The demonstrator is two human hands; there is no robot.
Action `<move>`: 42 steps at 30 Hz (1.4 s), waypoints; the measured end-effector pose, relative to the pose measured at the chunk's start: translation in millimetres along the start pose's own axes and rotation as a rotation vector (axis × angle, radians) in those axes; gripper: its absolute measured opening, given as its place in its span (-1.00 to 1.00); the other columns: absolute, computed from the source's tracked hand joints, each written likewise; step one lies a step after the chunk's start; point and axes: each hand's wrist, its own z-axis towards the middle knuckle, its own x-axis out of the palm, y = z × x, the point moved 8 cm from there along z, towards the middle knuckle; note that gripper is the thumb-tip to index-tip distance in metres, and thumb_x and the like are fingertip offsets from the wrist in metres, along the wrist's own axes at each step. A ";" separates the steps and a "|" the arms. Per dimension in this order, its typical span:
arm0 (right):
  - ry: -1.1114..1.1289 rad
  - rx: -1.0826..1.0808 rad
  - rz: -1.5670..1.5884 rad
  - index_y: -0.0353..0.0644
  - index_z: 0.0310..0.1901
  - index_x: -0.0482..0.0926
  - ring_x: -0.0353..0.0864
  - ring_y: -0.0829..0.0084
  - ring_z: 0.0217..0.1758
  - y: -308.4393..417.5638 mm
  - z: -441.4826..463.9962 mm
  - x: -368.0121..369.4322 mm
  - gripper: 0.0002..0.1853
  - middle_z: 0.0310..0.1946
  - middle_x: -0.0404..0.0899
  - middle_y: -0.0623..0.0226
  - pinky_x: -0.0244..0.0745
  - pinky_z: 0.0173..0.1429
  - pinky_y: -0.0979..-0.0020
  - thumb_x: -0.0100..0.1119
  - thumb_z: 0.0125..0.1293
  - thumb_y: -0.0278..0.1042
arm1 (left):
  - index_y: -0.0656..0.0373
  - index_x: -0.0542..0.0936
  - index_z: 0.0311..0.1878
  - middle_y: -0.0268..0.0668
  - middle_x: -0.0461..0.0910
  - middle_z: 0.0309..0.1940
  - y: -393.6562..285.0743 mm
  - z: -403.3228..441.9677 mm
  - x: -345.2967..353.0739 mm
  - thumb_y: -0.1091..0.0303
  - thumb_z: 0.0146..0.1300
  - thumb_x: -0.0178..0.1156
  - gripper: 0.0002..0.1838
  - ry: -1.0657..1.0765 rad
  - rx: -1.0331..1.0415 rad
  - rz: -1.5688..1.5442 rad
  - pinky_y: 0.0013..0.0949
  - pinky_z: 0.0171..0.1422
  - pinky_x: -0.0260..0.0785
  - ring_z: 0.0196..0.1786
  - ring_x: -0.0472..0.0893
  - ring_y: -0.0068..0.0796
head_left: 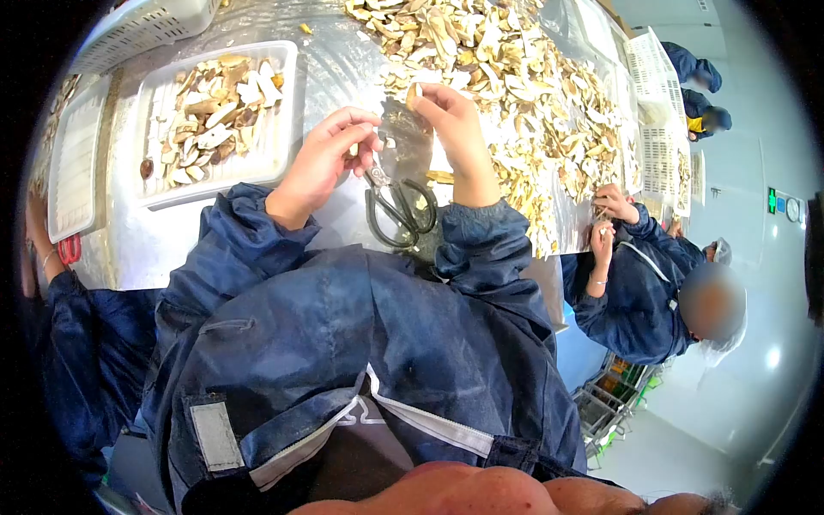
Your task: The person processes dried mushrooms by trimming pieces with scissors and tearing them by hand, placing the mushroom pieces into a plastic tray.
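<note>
My left hand (324,163) is raised over the metal table, its fingers curled round a small pale piece that is partly hidden. To its right, my right hand (452,129) pinches a small yellowish-brown slice (414,95) between thumb and fingertips. Black-handled scissors (400,211) lie on the table just below and between both hands. A white tray (289,112) holding cut brown and cream slices (221,112) is left of my left hand. Beyond my right hand spreads a large heap of dried slices (515,81).
At the right, a co-worker (631,292) in dark blue has both hands at the heap's edge. Another person's sleeve (94,343) is at the left, near an empty white tray (77,163) and red handles (69,249). White baskets (661,159) line the far side.
</note>
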 end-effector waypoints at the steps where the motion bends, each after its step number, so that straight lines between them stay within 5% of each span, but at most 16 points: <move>1: 0.063 0.068 0.072 -0.40 0.05 0.64 0.57 0.59 -0.23 1.5 -6.8 3.1 -0.68 -0.29 0.67 0.37 0.45 -0.08 0.52 0.29 0.34 -0.38 | 0.14 0.54 0.12 -0.35 0.60 -0.27 0.9 0.5 -0.3 0.27 0.49 0.10 -0.75 -0.001 0.003 0.021 -0.51 -0.27 0.35 -0.30 0.53 -0.61; 5: 0.110 0.044 0.267 -0.37 0.07 0.64 0.61 0.57 -0.22 -3.1 -17.0 14.8 -0.66 -0.25 0.67 0.37 0.52 -0.10 0.53 0.33 0.30 -0.41 | 0.12 0.52 0.16 -0.37 0.60 -0.24 -4.7 -0.5 -1.1 0.27 0.48 0.13 -0.73 -0.031 0.040 0.058 -0.50 -0.24 0.34 -0.27 0.52 -0.63; 12: 0.179 -0.149 -0.111 -0.39 0.13 0.55 0.63 0.57 -0.14 49.7 -50.8 45.4 -0.66 -0.22 0.66 0.33 0.55 -0.02 0.50 0.27 0.36 -0.47 | 0.11 0.52 0.14 -0.44 0.53 -0.32 -8.0 -1.2 4.3 0.26 0.49 0.16 -0.74 -0.005 0.104 0.076 -0.52 -0.28 0.33 -0.32 0.50 -0.65; 15: 0.194 -0.124 0.244 -0.37 0.11 0.57 0.63 0.59 -0.19 48.1 -52.8 47.2 -0.67 -0.23 0.66 0.35 0.55 -0.08 0.51 0.28 0.36 -0.45 | 0.12 0.54 0.10 -0.47 0.51 -0.35 -4.4 2.2 -1.3 0.26 0.49 0.17 -0.77 -0.006 0.096 0.045 -0.55 -0.31 0.32 -0.35 0.49 -0.67; 21: 0.180 0.026 0.126 -0.35 -0.04 0.64 0.58 0.62 -0.18 39.1 -56.2 36.8 -0.78 -0.25 0.67 0.41 0.44 -0.03 0.57 0.27 0.38 -0.40 | 0.15 0.56 0.07 -0.48 0.51 -0.38 -2.1 2.2 0.0 0.29 0.49 0.17 -0.79 0.013 0.059 0.008 -0.56 -0.33 0.32 -0.37 0.48 -0.69; 24: 0.135 0.014 0.121 -0.35 -0.18 0.65 0.54 0.70 -0.35 33.7 -54.5 35.6 -0.83 -0.40 0.65 0.44 0.42 -0.27 0.62 0.32 0.33 -0.40 | 0.16 0.58 0.07 -0.47 0.54 -0.36 -6.3 0.9 0.4 0.30 0.47 0.19 -0.78 -0.012 0.121 0.126 -0.57 -0.33 0.31 -0.37 0.47 -0.70; 32: 0.104 0.118 0.156 -0.32 -0.30 0.60 0.52 0.71 -0.39 5.1 -62.2 32.3 -0.85 -0.43 0.63 0.41 0.41 -0.30 0.62 0.36 0.26 -0.43 | 0.17 0.62 0.05 -0.47 0.59 -0.30 -3.6 -0.7 9.1 0.31 0.47 0.20 -0.79 0.047 0.191 0.413 -0.60 -0.33 0.30 -0.36 0.46 -0.74; 42: 0.001 0.057 0.176 -0.29 -0.20 0.59 0.49 0.70 -0.42 18.7 -65.2 18.4 -0.88 -0.43 0.60 0.47 0.40 -0.31 0.61 0.31 0.31 -0.46 | 0.15 0.58 0.18 -0.50 0.47 -0.42 1.8 -1.1 8.7 0.31 0.49 0.14 -0.72 0.061 -0.038 -0.053 -0.60 -0.36 0.21 -0.43 0.40 -0.72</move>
